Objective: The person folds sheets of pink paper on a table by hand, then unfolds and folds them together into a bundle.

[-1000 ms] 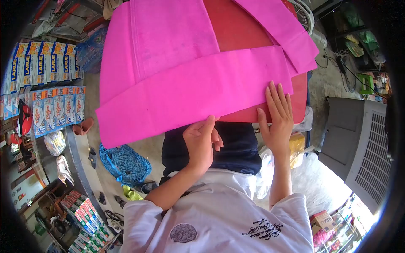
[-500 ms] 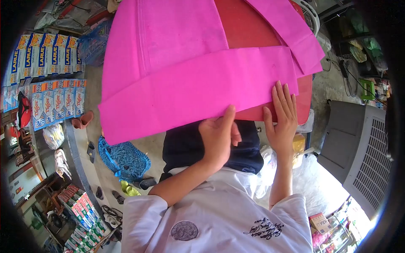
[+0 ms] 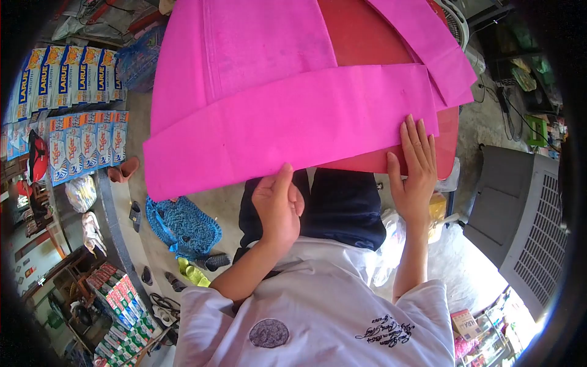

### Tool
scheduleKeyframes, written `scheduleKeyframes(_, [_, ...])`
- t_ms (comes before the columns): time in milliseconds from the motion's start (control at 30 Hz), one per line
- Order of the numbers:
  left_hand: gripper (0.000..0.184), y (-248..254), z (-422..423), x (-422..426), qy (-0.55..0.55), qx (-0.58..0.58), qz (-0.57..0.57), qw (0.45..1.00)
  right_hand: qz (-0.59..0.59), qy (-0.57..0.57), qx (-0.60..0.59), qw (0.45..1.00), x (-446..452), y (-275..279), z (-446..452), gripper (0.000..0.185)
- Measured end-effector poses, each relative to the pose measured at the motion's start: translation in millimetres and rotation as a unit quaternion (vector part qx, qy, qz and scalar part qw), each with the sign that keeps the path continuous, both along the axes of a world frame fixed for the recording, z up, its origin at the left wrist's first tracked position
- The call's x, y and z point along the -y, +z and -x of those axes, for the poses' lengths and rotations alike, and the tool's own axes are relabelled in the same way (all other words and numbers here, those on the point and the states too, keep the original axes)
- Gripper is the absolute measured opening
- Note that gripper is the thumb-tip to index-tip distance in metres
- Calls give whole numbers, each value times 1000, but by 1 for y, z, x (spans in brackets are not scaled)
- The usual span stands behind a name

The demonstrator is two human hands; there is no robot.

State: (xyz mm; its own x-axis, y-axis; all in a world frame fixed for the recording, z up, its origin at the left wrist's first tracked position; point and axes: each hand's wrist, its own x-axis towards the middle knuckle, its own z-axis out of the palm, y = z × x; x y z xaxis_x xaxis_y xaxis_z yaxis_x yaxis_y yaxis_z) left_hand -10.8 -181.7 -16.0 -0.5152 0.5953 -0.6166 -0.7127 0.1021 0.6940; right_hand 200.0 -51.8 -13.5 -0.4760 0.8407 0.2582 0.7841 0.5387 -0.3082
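Observation:
A bright pink cloth (image 3: 269,122) lies folded over a red table (image 3: 373,37), with a broad band turned across its near side. At the near edge of that band is my left hand (image 3: 278,211), its thumb up against the cloth's edge and its fingers curled in below; the fingertips are partly hidden. My right hand (image 3: 414,174) rests flat near the band's right end, fingers stretched out over the cloth and palm by the red tabletop. Another pink strip (image 3: 428,55) runs along the right side of the table.
Stacked beer cartons (image 3: 88,140) stand on the left. On the floor lie a blue mat (image 3: 186,223), green slippers (image 3: 194,272) and other shoes. A grey air cooler (image 3: 520,208) is at the right, and a white fan (image 3: 454,24) stands behind the table.
My left hand has slid leftward along the cloth's near edge. My right hand stays flat in nearly the same place on the cloth. The whole view has shifted slightly.

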Motion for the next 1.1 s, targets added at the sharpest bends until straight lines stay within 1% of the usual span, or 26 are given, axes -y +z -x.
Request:
scheduleKeyframes(167, [26, -13, 9, 14, 41, -13, -39, 998, -3, 1, 3, 1000, 0, -1, 0, 52])
scheduleKeyframes(467, [20, -22, 42, 36, 85, -74, -19, 994, 6, -5, -1, 1000, 2, -3, 1, 52])
scheduleKeyframes(667, [19, -23, 68, 53, 143, -89, -25, 985, 9, -7, 7, 1000, 2, -4, 1, 52])
scheduleKeyframes(900, [24, -29, 112, 83, 217, -135, -3, 967, 12, -2, 3, 1000, 2, -3, 3, 52])
scheduleKeyframes(1000, [26, -33, 133, 94, 262, -168, 26, 950, 14, 0, -1, 1000, 3, 0, 5, 52])
scheduleKeyframes(1100, [28, -37, 156, 107, 275, -196, 23, 941, 17, -3, 3, 1000, 3, -1, 6, 51])
